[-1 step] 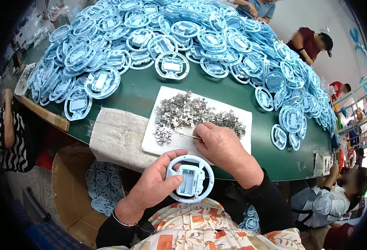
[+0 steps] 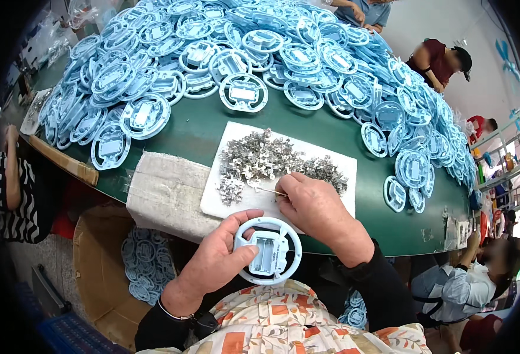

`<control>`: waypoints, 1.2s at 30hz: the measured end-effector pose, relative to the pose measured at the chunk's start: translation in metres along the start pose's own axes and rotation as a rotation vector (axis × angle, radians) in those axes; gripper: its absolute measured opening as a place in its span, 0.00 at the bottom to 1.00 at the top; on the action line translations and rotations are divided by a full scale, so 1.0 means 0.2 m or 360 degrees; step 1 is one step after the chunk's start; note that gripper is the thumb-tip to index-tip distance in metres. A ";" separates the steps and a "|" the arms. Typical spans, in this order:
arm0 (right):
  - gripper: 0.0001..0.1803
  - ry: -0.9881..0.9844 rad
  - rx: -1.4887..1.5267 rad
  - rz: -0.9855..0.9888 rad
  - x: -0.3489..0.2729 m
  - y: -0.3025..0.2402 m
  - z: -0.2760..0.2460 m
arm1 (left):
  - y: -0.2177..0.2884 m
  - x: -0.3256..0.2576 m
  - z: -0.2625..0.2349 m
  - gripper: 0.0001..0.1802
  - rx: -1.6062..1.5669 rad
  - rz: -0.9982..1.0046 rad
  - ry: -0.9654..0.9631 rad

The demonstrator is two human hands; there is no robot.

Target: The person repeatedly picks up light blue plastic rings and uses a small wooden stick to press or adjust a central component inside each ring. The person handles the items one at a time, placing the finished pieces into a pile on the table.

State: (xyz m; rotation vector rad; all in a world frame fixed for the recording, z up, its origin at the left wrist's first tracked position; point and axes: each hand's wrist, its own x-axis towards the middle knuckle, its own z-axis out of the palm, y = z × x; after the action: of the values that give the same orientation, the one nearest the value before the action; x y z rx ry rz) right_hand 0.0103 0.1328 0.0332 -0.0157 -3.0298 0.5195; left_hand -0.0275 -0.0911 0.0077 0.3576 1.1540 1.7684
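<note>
- Here's the left hand (image 2: 216, 259), curled firmly round a light blue wheel (image 2: 266, 259), thumb pressed on the middle block, other fingers at the rim and behind it.
- The wheel sits up in front of the lap, just short of the table edge, its open rectangular slot facing the camera.
- Over to the right hand (image 2: 316, 206): fingers folded in, thumb and forefinger pinching a thin stick (image 2: 270, 191).
- That stick points left, its tip close to a heap of small metal pieces (image 2: 266, 156); whether it touches any, I can't tell.
- The pieces spread across a white board (image 2: 213, 197), which lies on the green table (image 2: 195, 127).
- Just left of the board, a pale cloth-covered block (image 2: 165, 183) lies along the near edge.
- And what a pile beyond! Blue wheels (image 2: 242, 91) mount up right across the far side, some lying loose at its foot.
- Down at the lower left, a cardboard box (image 2: 95, 253) holds more wheels.
- Around the table, co-workers: striped clothes (image 2: 15, 194) on the left, a dark red top (image 2: 431, 62) at the upper right, a white top (image 2: 460, 283) at the lower right.
</note>
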 end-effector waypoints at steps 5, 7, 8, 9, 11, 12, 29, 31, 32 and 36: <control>0.05 0.0066 0.0629 0.0170 -0.09 0.04 -0.07 | -0.02 0.04 0.01 0.26 0.0222 0.0140 0.0136; 0.05 0.0025 0.0810 0.0263 -0.13 0.00 -0.14 | -0.01 0.07 0.02 0.26 0.0361 0.0120 0.0160; 0.05 0.0007 0.0897 0.0313 -0.16 -0.02 -0.16 | -0.01 0.08 0.03 0.27 0.0430 0.0109 0.0166; 0.05 0.0026 0.0850 0.0166 -0.18 0.00 -0.15 | -0.02 0.10 0.03 0.26 0.0458 0.0128 0.0161; 0.05 0.0014 0.0820 0.0098 -0.20 -0.02 -0.14 | -0.05 0.14 0.03 0.25 0.0522 0.0162 0.0150; 0.06 0.0008 0.0804 0.0064 -0.20 -0.04 -0.14 | -0.05 0.15 0.03 0.26 0.0562 0.0157 0.0141; 0.09 0.0251 0.0040 -0.0204 -0.19 -0.11 0.02 | -0.02 0.18 0.03 0.34 0.0805 0.0100 0.0147; 0.10 0.0286 0.0085 -0.0245 -0.19 -0.10 0.01 | -0.01 0.18 0.03 0.34 0.0817 0.0090 0.0164; 0.12 0.0305 0.0162 -0.0212 -0.21 -0.09 0.00 | -0.01 0.18 0.03 0.34 0.0825 0.0085 0.0173; 0.20 0.0302 0.0251 -0.0189 -0.26 -0.07 -0.02 | -0.05 0.19 0.02 0.33 0.0817 0.0172 0.0189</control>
State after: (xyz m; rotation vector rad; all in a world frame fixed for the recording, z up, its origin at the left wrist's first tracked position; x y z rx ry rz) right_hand 0.0629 0.1191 0.0383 0.1155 -2.7771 0.7007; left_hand -0.0380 -0.0571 -0.0088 0.6336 1.7020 1.5813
